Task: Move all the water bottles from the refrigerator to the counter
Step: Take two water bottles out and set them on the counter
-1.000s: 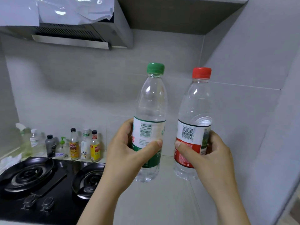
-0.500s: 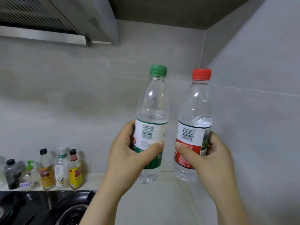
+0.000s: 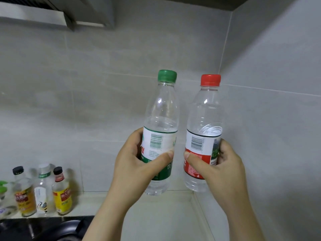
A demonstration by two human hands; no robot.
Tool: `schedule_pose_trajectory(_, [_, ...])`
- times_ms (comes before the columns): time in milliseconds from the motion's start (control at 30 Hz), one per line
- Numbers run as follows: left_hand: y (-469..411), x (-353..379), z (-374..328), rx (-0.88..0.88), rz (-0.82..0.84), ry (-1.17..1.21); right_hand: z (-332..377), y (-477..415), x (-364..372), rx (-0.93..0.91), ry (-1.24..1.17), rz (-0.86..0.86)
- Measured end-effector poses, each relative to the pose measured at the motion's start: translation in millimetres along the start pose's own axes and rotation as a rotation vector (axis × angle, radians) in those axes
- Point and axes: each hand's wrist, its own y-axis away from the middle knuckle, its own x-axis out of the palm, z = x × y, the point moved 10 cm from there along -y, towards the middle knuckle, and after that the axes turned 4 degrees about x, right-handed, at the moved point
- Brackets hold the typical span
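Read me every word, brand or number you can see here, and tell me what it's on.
"饮": white on the green label of the green-capped bottle.
"泉", probably: red, at that label's left edge, half hidden by the left hand.
"海天", probably: on the yellow-labelled bottle.
Barcodes on the green-capped bottle and the red-capped bottle: digits and fine print too small.
Orange-labelled bottle, white-labelled bottle: blurred.

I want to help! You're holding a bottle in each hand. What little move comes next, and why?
Probably lower both straight down onto the counter. The left hand grips the green-capped bottle, the right hand grips the red-capped bottle, both upright and seemingly held above the counter's corner, not yet set down.
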Motion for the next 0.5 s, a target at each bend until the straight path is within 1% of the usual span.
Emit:
schedule_pose_trajectory(267, [-37,22,49,-0.050,0.003,0.002,-43,-49,6,0.020,0.022,0.013])
schedule_pose_trajectory(500, [-49,34,104,-0.122,0.007,-0.026,-103,-73,14,0.119,0.066,0.029])
